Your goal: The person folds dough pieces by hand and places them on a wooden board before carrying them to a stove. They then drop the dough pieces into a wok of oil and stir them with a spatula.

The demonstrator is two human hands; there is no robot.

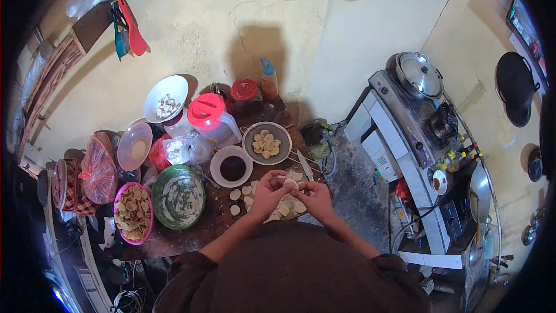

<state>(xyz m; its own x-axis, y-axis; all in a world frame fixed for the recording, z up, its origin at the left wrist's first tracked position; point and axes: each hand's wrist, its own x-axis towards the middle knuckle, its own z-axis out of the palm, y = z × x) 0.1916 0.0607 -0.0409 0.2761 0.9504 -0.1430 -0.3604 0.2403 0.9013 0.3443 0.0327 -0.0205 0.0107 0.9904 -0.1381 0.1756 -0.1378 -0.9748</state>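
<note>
Near the front of the wooden table, my left hand (270, 190) and my right hand (315, 199) meet with fingers closed, pinching a small pale dough round (291, 184) between them. Below and around them lie several more flat dough rounds (235, 210), some partly hidden by my hands. Just beyond is a strainer (248, 149) holding a pile of pale dough pieces (266, 145). A white bowl of dark liquid (233, 168) stands left of the strainer. A knife (304, 165) lies to the right, close to my right hand.
Left are a flour-dusted green basin (179, 197), a pink basket (152, 220) of browned pieces and a tied plastic bag (99, 168). A red-lidded pitcher (209, 117) stands behind. Right, across a floor gap, a stove (399, 113) carries a lidded pot (418, 75).
</note>
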